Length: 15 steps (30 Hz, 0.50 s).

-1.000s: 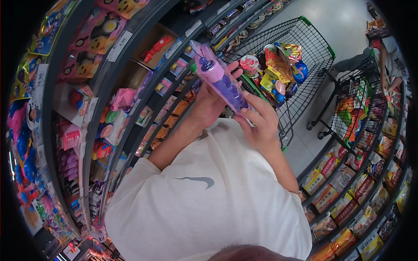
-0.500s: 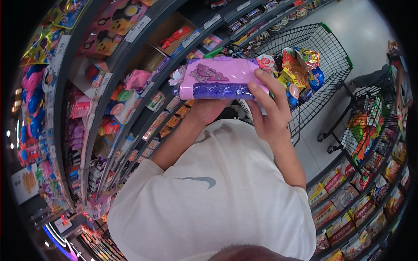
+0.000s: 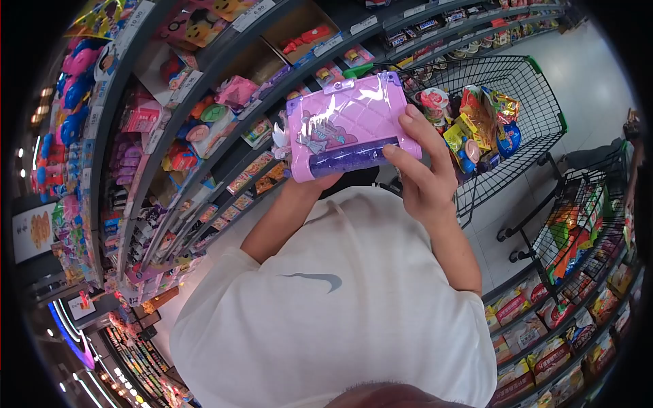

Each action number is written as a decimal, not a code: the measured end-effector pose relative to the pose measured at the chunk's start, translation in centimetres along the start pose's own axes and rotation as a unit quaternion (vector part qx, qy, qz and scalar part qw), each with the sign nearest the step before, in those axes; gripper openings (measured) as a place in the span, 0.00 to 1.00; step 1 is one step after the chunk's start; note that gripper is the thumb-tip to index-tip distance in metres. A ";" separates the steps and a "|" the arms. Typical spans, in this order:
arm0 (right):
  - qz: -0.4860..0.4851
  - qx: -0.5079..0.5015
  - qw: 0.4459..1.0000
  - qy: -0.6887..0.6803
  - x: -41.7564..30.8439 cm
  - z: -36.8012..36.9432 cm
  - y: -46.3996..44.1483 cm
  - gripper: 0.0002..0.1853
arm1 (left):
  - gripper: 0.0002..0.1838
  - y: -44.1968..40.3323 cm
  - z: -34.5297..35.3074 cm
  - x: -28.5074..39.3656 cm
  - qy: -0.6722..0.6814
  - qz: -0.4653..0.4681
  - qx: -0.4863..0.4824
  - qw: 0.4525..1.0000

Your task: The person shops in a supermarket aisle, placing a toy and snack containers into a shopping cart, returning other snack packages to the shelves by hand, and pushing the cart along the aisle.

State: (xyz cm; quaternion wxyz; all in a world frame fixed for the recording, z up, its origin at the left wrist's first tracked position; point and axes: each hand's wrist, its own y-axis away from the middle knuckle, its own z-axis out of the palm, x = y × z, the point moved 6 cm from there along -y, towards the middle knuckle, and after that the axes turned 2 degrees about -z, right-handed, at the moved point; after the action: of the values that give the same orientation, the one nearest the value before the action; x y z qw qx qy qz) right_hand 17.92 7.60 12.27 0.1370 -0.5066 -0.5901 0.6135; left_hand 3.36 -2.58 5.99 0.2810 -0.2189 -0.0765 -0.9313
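A pink plastic toy case (image 3: 350, 112) is held up in front of my chest. It has a shiny quilted face, a cartoon picture at its lower left and a purple glittery tube along its near edge. My right hand (image 3: 428, 163) grips its right end, with the fingertips on the face and the tube. Underneath the lower left edge, my left hand (image 3: 318, 185) supports the case; most of its fingers are hidden behind it. A small whitish ornament (image 3: 280, 139) shows at the case's left side.
Shelves of toys and sweets (image 3: 235, 92) curve along my left. A black wire shopping cart (image 3: 544, 112) with colourful packets (image 3: 479, 119) stands ahead to the right. Another loaded cart (image 3: 575, 224), with a person's arm beside it, is farther right. Snack shelves (image 3: 544, 333) line the lower right.
The toy case has tilted so that more of its quilted face shows. Both hands keep hold of it. The view has turned slightly, shifting the shelves and cart to the right.
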 end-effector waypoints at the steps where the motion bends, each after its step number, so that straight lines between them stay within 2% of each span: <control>1: -0.002 0.000 1.000 -0.001 -0.1 -0.1 0.0 0.19 | 0.37 0.0 0.5 0.0 0.013 -0.005 -0.016 1.000; 3: -0.008 -0.001 1.000 -0.001 -0.1 -0.3 0.0 0.18 | 0.38 -0.3 1.3 0.1 0.039 -0.017 -0.049 0.998; 6: -0.014 0.007 1.000 -0.005 -0.2 -0.2 0.5 0.17 | 0.30 -0.3 0.9 1.0 -0.023 0.008 -0.099 0.995; 9: -0.026 0.014 1.000 0.000 -0.2 -0.1 0.9 0.16 | 0.31 -0.4 1.3 1.3 -0.056 0.009 -0.081 0.995; 12: -0.026 0.020 0.999 0.003 -0.1 -0.1 1.2 0.13 | 0.30 -0.8 2.4 0.5 0.063 -0.001 -0.179 0.982; 14: -0.026 0.026 0.999 0.002 0.1 0.0 1.4 0.12 | 0.29 -1.0 1.2 0.5 0.172 -0.095 -0.089 0.976; 15: -0.028 0.027 0.999 0.002 0.2 0.0 1.5 0.12 | 0.29 -1.1 0.9 0.5 0.177 -0.115 -0.057 0.976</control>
State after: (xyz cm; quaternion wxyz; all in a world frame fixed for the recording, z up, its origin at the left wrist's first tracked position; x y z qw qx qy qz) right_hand 18.48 7.33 10.85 0.1689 -0.4878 -0.5867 0.6239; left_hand 2.67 -1.68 7.05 0.1685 -0.0563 0.0028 -0.9841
